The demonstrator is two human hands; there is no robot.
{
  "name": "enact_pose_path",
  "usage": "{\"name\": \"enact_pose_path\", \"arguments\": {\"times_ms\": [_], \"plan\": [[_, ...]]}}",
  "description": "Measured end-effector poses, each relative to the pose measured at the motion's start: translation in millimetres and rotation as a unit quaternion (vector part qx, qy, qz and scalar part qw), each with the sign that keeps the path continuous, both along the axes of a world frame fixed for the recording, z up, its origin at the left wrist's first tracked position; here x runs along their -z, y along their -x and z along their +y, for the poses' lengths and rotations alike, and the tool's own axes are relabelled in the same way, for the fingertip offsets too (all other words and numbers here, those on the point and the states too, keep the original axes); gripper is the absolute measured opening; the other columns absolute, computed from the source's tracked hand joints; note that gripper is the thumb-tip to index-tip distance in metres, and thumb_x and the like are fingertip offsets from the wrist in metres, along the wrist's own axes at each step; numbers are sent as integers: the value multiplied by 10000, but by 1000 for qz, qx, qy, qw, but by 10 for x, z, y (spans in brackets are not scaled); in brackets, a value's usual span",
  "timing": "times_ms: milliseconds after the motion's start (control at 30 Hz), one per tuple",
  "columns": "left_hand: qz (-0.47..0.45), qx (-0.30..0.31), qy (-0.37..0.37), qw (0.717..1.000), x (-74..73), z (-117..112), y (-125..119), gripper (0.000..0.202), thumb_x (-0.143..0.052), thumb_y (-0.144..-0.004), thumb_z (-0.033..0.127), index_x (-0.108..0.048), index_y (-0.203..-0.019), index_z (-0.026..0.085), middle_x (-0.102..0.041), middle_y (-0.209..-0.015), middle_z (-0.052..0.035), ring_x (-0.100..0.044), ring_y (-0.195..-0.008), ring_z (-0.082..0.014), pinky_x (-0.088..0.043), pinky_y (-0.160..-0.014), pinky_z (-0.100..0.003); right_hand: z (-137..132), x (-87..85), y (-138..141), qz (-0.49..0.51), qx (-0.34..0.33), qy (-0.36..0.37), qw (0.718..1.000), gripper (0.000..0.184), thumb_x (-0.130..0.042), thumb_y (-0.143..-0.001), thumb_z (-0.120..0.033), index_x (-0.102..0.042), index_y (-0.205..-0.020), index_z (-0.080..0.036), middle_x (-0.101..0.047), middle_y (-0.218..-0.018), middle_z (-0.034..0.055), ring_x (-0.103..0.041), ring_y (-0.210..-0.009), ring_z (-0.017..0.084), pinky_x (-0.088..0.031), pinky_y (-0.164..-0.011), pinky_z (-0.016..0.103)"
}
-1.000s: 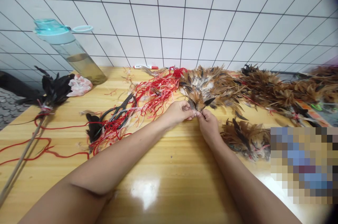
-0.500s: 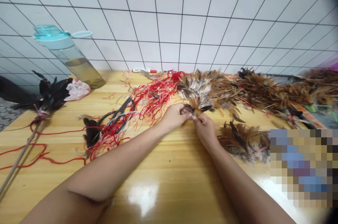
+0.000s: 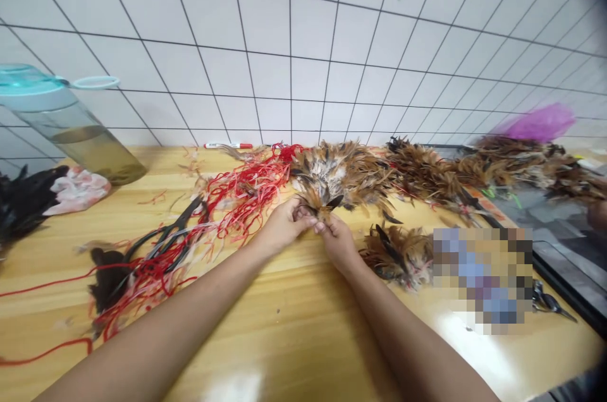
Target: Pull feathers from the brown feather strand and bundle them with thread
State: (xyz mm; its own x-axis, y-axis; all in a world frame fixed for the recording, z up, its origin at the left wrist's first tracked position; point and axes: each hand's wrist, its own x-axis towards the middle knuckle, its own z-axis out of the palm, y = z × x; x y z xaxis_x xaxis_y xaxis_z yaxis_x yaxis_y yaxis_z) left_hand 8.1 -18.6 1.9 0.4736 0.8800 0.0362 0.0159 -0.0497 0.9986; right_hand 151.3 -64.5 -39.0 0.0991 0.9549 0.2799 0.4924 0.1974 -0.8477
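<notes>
Brown speckled feather tuft (image 3: 321, 201), just one and small, is being pinched between two bare hands near the middle of the yellow varnished wooden counter (image 3: 265, 332). The left hand (image 3: 283, 226) is closing its fingers around one side of the tuft, and the right hand (image 3: 337, 241) is gripping the other side, the two touching at the fingertips. The tuft's long axis is running roughly away from the person, toward the far edge of the counter, with its dark tips pointing up and fanning out.

Just behind the hands, one large fan of brown-and-cream feathers (image 3: 339, 174) is lying on the counter. One smaller brown feather bunch (image 3: 397, 256) is sitting to the right of the right hand, and a long brown feather row (image 3: 427, 174) is stretching toward the right edge. To the left, one tangle of red string (image 3: 241, 193) is spreading over one pair of black-handled scissors (image 3: 165, 244) and one black feather tuft (image 3: 109, 279). A second pair of small dark scissors (image 3: 545, 301) is lying near the right corner. Along the far edge, one red-capped white marker (image 3: 228, 145) is lying by the white tiled wall (image 3: 284, 54), and one tilted clear bottle with a teal lid (image 3: 71, 130) is resting at the left, holding yellowish liquid. One blurred patch (image 3: 481, 279) is hiding whatever lies at the lower right.
</notes>
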Motion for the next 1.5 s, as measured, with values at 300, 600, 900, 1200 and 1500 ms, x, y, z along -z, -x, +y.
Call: {"name": "enact_pose_path", "arguments": {"times_ms": [300, 600, 900, 1200, 1500], "plan": [[-53, 37, 56, 996, 13, -42, -8, 213, -718, -686, 325, -625, -719, 136, -659, -696, -20, -588, -684, -128, -444, -706, -255, 3, -10, 10, -9, -11, 1, 1000, 213, -442, -833, -243, -476, -624, -217, -524, -695, 15, -508, -698, 166, -431, -682, 292], [-64, 76, 94, 991, 14, -26, 29, 304, -762, -645, 381, -626, -743, 128, -651, -681, -25, -580, -647, -122, -462, -694, -259, -21, 7, 41, -85, 13, 38, 996, 193, -483, -804, -179, -561, -631, -217, -586, -691, 23, -542, -699, 173, -422, -672, 284], [-37, 73, 32, 996, 56, 6, 5, 299, -746, -663, 385, -603, -760, 141, -625, -677, -13, -566, -670, -130, -457, -691, -253, -33, -53, 64, -109, 17, 18, 994, 218, -475, -795, -173, -559, -600, -219, -592, -662, 29, -540, -648, 175, -404, -609, 279], [-69, 12, 91, 993, 61, 0, -23, 311, -769, -617, 372, -636, -776, 141, -660, -741, -13, -582, -731, -134, -456, -740, -252, -36, -47, 55, 10, 7, -36, 999, 203, -488, -830, -296, -612, -699, -203, -608, -751, 50, -583, -750, 181, -461, -727, 312], [-84, 31, 128, 988, 27, -1, -1, 381, -832, -533, 367, -684, -782, 119, -695, -765, -44, -608, -753, -151, -462, -773, -266, 32, 30, -1, 70, -5, -8, 997, 181, -599, -750, -322, -572, -622, -197, -579, -676, 7, -543, -675, 149, -456, -640, 264]]}}
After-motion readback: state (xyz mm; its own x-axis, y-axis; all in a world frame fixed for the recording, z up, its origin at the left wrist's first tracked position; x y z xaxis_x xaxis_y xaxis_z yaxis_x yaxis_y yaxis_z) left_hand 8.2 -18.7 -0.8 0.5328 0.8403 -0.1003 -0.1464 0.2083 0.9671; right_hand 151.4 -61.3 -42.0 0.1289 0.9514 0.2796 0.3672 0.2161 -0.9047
